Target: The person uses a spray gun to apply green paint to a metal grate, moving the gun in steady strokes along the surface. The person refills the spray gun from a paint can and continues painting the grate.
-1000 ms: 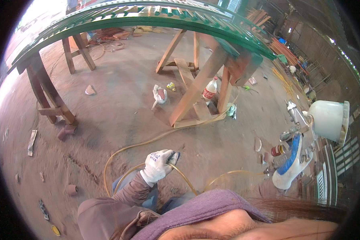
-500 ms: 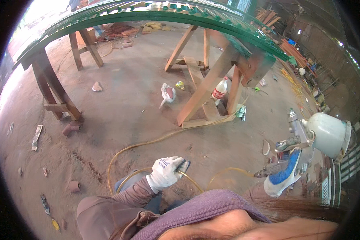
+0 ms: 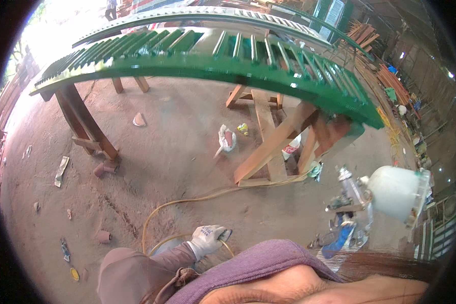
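While left hand (image 3: 207,240) clamps hose (image 3: 229,247), right hand (image 3: 341,238) clamps spray gun (image 3: 353,190); louvred panel (image 3: 197,70) looks coated green, remainder unclear.

The left grip (image 3: 205,240), a hand in a white glove, has its fingers curled in tightly. The left forearm (image 3: 176,257), in a brownish sleeve, slants upward to it. The right grip (image 3: 340,240), in a blue and white glove, is held far to the right, fingers bent, its forearm mostly hidden.
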`<state>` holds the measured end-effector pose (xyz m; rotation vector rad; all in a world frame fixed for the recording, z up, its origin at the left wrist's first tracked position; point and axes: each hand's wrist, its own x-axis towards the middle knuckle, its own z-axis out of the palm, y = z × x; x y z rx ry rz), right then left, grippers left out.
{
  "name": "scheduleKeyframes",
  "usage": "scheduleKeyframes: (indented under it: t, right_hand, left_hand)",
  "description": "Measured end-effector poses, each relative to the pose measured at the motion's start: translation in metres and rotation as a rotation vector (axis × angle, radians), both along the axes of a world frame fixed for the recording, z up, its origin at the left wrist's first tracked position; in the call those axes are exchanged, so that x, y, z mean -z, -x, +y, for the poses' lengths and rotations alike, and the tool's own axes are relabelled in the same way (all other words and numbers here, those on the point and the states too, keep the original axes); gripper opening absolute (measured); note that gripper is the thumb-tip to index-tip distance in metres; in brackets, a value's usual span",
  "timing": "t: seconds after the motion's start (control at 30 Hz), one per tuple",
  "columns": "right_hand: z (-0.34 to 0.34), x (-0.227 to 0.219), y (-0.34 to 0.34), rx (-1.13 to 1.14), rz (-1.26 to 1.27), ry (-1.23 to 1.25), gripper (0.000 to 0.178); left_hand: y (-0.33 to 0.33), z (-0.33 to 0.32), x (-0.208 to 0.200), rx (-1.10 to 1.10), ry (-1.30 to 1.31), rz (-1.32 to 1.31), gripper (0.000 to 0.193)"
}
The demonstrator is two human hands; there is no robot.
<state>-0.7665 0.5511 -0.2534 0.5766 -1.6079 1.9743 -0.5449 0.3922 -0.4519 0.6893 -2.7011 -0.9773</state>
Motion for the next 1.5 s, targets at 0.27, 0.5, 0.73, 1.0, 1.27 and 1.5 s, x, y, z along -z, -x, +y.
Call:
scheduleKeyframes:
  t: [0.27,0.5,0.73,1.0,1.27,1.5]
  right_hand:
    - [-0.010,-0.116,0.002,-0.078,-0.154,-0.108,0.045]
    - [-0.009,-0.244,-0.014,-0.166,-0.311,-0.206,0.047]
    - [-0.029,-0.386,-0.059,-0.386,-0.466,-0.332,0.048]
    - [-0.143,-0.430,-0.122,-0.623,-0.197,-0.275,0.042]
    - [-0.294,-0.413,-0.188,-0.867,-0.260,-0.273,0.036]
    - [-0.430,-0.407,-0.190,-0.977,-0.373,-0.099,0.039]
  left_hand:
    - [-0.029,0.006,0.015,0.013,-0.186,-0.176,0.028]
    - [-0.115,0.007,-0.158,-0.029,-0.330,-0.136,0.027]
    - [-0.264,-0.028,-0.343,-0.160,-0.252,-0.125,0.020]
    - [-0.375,-0.047,-0.430,-0.860,-0.407,0.093,0.019]
    - [-0.446,-0.087,-0.501,-0.838,-0.932,0.089,0.022]
    - [-0.517,-0.124,-0.547,-0.878,-0.989,0.535,0.017]
